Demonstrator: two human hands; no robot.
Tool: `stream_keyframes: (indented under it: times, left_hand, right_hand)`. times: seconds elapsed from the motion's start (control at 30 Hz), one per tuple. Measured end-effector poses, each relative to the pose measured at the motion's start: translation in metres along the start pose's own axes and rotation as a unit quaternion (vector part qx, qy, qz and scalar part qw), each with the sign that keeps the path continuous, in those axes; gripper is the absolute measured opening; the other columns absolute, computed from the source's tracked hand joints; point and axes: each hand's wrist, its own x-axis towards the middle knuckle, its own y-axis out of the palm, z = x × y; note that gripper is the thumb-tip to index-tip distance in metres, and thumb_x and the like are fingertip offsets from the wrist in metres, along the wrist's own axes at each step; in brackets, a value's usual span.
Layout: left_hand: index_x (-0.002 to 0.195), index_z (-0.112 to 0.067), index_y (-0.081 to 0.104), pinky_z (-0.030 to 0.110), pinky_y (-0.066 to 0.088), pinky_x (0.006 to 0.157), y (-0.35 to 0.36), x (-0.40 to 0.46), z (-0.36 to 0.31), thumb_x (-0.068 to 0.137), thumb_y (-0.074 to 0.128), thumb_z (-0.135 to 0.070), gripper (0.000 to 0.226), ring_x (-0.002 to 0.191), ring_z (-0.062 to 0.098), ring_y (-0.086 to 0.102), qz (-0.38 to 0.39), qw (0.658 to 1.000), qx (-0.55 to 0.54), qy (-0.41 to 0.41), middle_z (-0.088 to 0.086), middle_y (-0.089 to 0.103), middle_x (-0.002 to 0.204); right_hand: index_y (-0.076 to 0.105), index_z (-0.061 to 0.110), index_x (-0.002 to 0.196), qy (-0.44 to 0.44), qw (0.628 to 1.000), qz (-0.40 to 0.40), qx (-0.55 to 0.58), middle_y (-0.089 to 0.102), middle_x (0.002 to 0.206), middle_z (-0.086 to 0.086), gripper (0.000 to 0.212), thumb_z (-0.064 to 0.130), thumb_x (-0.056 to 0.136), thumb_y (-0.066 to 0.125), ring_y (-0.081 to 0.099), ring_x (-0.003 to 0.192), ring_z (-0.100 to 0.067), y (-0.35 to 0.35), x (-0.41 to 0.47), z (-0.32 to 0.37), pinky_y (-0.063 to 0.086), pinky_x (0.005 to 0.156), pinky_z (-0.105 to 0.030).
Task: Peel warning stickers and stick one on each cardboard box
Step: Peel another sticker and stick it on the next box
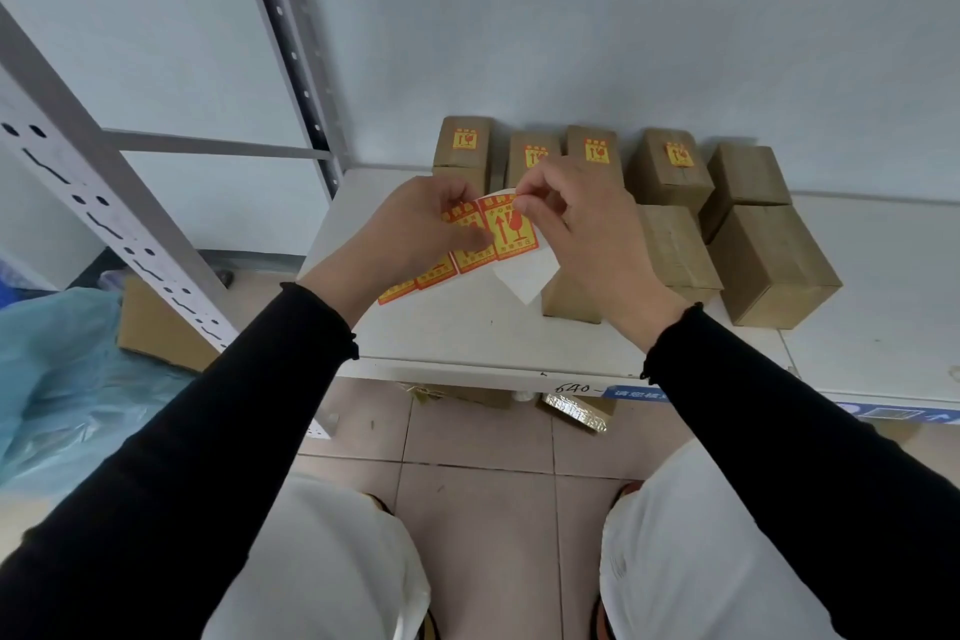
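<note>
My left hand [415,229] holds a strip of orange and yellow warning stickers [467,244] on white backing paper [524,276] above the white table [457,333]. My right hand [576,224] pinches the top corner of the end sticker [511,229] between thumb and forefinger. Several small cardboard boxes stand at the back by the wall. Those at the back left and middle, such as one box [462,146] and another [670,166], carry a sticker on top. The boxes on the right [748,177] [769,265] and one in front [675,250] show bare tops. Another box [566,301] lies partly behind my right hand.
A grey perforated metal shelf post [104,218] slants on the left. Blue plastic sheeting [67,369] and a flat cardboard piece [156,327] lie on the floor at left. Scraps lie on the tiled floor under the table edge [576,413].
</note>
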Motion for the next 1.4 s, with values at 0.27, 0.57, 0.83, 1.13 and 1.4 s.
stream_keyframes:
  times: [0.27,0.57,0.83,1.13,1.4]
  left_hand:
    - [0.099,-0.019,0.069,0.023,0.054,0.071,-0.004,0.006,0.009,0.101,0.057,-0.029,0.016,0.077,0.011,0.072,0.003,0.999,-0.038,-0.024,-0.006,0.078,0.090]
    - [0.089,-0.020,0.067,0.043,0.053,0.087,0.003,0.039,0.083,0.096,0.059,-0.029,0.014,0.068,0.018,0.066,0.004,0.985,0.140,-0.104,-0.004,0.069,0.082]
    - [0.098,-0.029,0.063,0.041,0.031,0.095,0.040,0.060,0.132,0.096,0.054,-0.034,0.010,0.102,0.022,0.058,-0.028,0.952,0.277,-0.127,-0.004,0.067,0.109]
    - [0.085,-0.020,0.072,0.031,0.047,0.080,0.071,0.047,0.035,0.092,0.065,-0.043,0.026,0.083,0.016,0.063,-0.073,0.990,-0.115,0.026,0.007,0.072,0.090]
    - [0.089,-0.017,0.075,0.029,0.054,0.085,0.116,0.053,-0.046,0.089,0.074,-0.026,0.009,0.083,0.014,0.066,-0.021,0.983,-0.179,0.026,0.002,0.075,0.090]
  right_hand:
    - [0.058,0.026,0.084,0.055,0.994,-0.020,0.087,0.061,0.078,0.014,0.014,0.027,0.097,0.062,0.057,0.076,-0.008,0.000,-0.004,-0.002,0.047,0.064,-0.030]
    - [0.064,0.013,0.090,0.150,0.972,-0.014,0.180,0.063,0.079,0.011,0.010,0.019,0.097,0.063,0.056,0.075,0.003,-0.001,-0.014,-0.014,0.041,0.066,-0.006]
    - [0.064,0.017,0.086,0.167,0.967,0.026,0.189,0.063,0.077,0.011,0.011,0.019,0.097,0.064,0.052,0.070,0.005,0.010,-0.017,-0.023,0.042,0.067,-0.011]
    - [0.065,0.021,0.091,0.204,0.965,0.013,0.166,0.067,0.084,0.011,0.009,0.027,0.098,0.063,0.060,0.080,-0.002,-0.012,-0.013,-0.052,0.044,0.069,-0.011]
    - [0.065,0.022,0.088,0.222,0.962,-0.042,0.153,0.068,0.082,0.011,0.008,0.023,0.095,0.063,0.062,0.077,-0.003,-0.059,-0.019,-0.095,0.047,0.069,-0.016]
